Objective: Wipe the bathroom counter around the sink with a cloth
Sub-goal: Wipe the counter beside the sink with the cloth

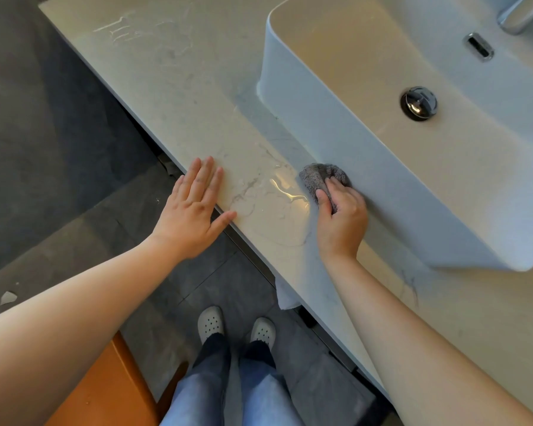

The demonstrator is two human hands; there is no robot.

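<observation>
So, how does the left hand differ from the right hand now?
The left hand lies flat with straight fingers; the right hand curls round the cloth. The left hand holds nothing; the right hand presses the cloth on the counter. The left hand sits at the counter's front edge; the right hand is beside the sink. Both rest on the counter.

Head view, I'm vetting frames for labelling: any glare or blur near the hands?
In the head view, glare streaks the wet counter between the flat left hand and the cloth the right hand grips; both hands look sharp, no motion blur.
</observation>
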